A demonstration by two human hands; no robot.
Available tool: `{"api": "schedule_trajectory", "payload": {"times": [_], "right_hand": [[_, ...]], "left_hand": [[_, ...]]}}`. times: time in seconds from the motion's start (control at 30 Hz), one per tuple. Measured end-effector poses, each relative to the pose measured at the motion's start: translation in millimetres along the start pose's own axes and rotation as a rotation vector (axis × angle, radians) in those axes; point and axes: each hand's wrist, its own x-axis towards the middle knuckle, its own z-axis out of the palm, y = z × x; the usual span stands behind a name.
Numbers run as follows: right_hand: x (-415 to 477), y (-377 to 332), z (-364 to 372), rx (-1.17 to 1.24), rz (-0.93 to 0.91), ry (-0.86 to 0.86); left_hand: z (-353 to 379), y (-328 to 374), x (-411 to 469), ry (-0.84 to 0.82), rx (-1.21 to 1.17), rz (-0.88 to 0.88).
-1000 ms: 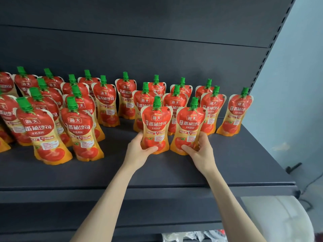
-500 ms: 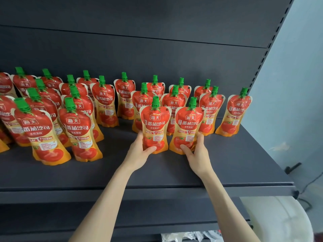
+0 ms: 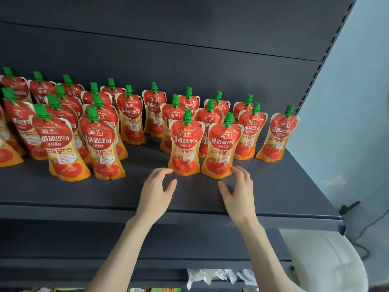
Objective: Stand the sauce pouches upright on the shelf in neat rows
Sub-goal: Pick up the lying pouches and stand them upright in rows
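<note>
Both hands (image 3: 156,191) (image 3: 240,192) now released, fingers spread empty, two pouches (image 3: 185,144) (image 3: 221,150) seemingly upright

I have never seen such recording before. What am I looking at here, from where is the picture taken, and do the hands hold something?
No machine here: a person works with bare hands. The single picture comes from a camera worn on the head, looking forward and down. A dark shelf carries many red and orange sauce pouches with green caps, standing upright in rows. The left hand and right hand are open, just in front of the two front pouches, the left one and the right one. Neither hand has a grip on anything; the fingertips are at the pouch bases, and whether they touch is unclear.
</note>
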Motion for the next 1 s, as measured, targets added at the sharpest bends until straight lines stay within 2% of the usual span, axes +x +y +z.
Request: {"api": "schedule_trajectory", "payload": {"times": [0.13, 0.37, 0.57, 0.77, 1.0], "right_hand": [[-23, -26, -3, 0.000, -0.114, -0.020], [-45, -103, 30, 0.065, -0.274, -0.121], [-79, -180, 102, 0.137, -0.306, -0.190], [-121, -268, 201, 0.191, -0.291, -0.223], [-118, -358, 269, 0.219, -0.299, -0.212]], "left_hand": [[-33, -7, -34, 0.047, 0.081, 0.149], [-126, -13, -53, 0.203, 0.156, 0.215], [-217, -70, -75, 0.276, 0.163, 0.155], [-322, -152, -96, 0.268, 0.113, 0.072], [-404, -205, -58, 0.286, -0.002, 0.045]]}}
